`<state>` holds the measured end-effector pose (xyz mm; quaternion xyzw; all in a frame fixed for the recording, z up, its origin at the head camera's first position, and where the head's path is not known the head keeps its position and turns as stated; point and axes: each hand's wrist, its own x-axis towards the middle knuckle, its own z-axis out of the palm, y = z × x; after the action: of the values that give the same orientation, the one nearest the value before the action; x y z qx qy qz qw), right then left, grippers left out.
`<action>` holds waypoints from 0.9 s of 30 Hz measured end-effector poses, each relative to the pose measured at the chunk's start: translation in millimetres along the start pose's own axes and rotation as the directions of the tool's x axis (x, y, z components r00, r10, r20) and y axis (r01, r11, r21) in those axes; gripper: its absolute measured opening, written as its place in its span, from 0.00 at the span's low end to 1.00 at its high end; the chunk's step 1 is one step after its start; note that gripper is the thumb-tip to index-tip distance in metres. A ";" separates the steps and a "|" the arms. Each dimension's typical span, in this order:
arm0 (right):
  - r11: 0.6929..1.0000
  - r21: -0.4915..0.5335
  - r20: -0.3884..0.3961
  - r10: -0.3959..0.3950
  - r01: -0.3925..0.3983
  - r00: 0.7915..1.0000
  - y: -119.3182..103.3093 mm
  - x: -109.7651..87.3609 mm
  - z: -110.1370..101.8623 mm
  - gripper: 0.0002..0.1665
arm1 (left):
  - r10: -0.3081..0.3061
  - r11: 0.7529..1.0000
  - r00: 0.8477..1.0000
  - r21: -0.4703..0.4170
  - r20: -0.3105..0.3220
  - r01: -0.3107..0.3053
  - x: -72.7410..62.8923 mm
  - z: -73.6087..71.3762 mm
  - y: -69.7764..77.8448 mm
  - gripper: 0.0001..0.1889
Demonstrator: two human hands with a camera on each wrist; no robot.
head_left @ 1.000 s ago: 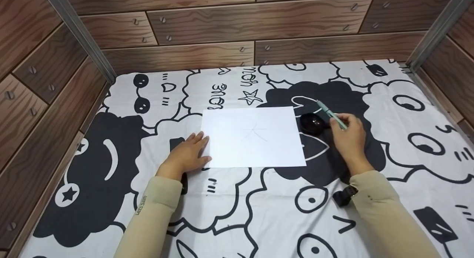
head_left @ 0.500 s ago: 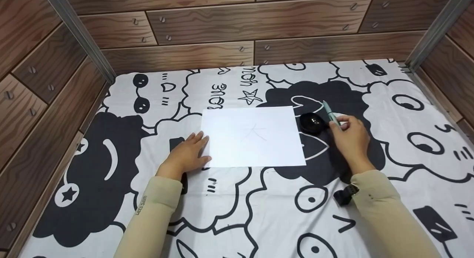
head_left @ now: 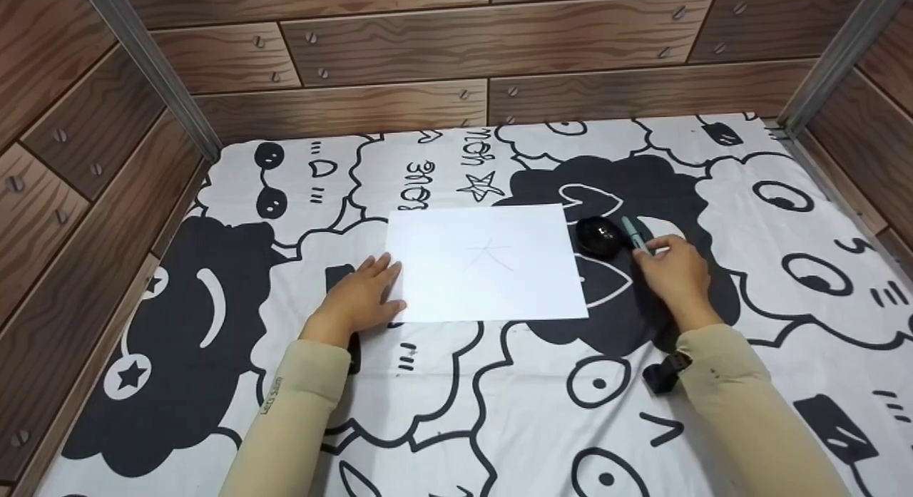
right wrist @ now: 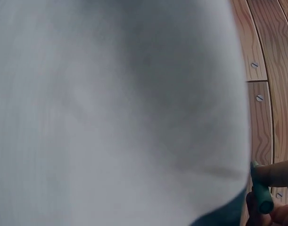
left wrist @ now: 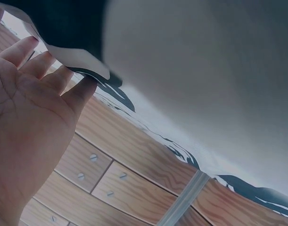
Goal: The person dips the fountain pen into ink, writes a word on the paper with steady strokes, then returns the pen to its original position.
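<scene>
A white sheet of paper (head_left: 442,279) lies on the patterned cloth in the head view, with a few thin crossing lines drawn near its middle. On its left edge rests my left hand (head_left: 364,294), fingers fairly straight; the left wrist view shows the palm (left wrist: 30,113). To the right of the sheet, my right hand (head_left: 676,272) pinches a teal pen (head_left: 633,233) between thumb and fingers. The pen points up and leftward, off the paper. Its end also shows at the right wrist view's lower right corner, between fingertips (right wrist: 278,174).
A glossy black round object (head_left: 599,237) sits between the paper and the pen. Black-and-white cartoon cloth (head_left: 442,383) covers the surface. Wood-print walls (head_left: 399,48) with grey corner posts (head_left: 153,69) stand behind and at both sides.
My right hand has shifted slightly toward me, and the pen has come lower, its upper end now level with the black object. My left hand and the paper stay put.
</scene>
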<state>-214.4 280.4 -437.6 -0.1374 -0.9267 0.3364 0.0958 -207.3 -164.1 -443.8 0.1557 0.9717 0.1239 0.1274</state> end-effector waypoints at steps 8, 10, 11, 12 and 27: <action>0.999 -0.035 0.059 0.016 -0.014 0.998 1.6 -0.1 -1.3 0.21 | 0.004 1.000 1.000 -0.005 -0.001 -0.004 -1.2 -0.7 0.9 0.36; 0.999 -0.041 0.068 0.023 -0.020 0.997 1.9 0.1 -1.4 0.21 | 0.006 1.000 1.000 -0.005 -0.002 -0.006 -1.3 -0.4 0.5 0.36; 0.999 -0.045 0.075 0.027 -0.024 0.997 1.9 0.1 -1.6 0.22 | 0.006 1.000 1.000 -0.005 -0.002 -0.006 -1.4 -0.2 0.2 0.36; 0.998 -0.051 0.083 0.033 -0.029 0.996 1.9 0.3 -1.7 0.22 | 0.007 1.000 1.000 -0.003 -0.002 -0.007 -1.4 0.0 -0.1 0.36; 0.991 -0.106 0.184 0.100 -0.082 0.978 2.1 2.1 -1.7 0.29 | 0.014 1.000 1.000 -0.013 -0.008 -0.014 -1.3 0.5 -2.3 0.36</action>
<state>-215.5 283.7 -437.5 -0.1516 -0.9396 0.3064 -0.0150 -206.6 -166.5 -444.7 0.1611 0.9703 0.1316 0.1236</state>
